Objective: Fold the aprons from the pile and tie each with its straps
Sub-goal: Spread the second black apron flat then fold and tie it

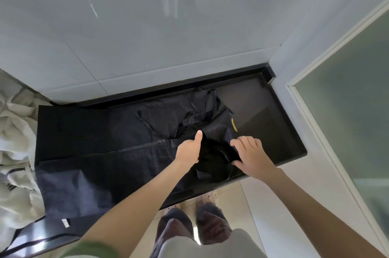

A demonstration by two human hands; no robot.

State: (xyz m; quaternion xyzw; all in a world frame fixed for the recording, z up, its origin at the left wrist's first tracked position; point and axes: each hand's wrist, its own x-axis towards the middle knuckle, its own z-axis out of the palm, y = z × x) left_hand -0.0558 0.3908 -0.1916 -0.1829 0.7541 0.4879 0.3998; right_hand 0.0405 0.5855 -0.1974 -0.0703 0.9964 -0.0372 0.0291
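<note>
A dark navy apron lies spread over the black countertop, its lower part hanging off the front edge at the left. Its bib end is bunched at the right, with a thin strap lying looped across the cloth. My left hand grips a fold of the bunched fabric, thumb up. My right hand pinches the dark cloth beside it, fingers curled over the edge. A yellow mark shows on the bib.
A heap of white cloth with dark trim lies at the left end of the counter. A tiled wall rises behind. A frosted glass door stands at the right. My legs and feet show below the counter edge.
</note>
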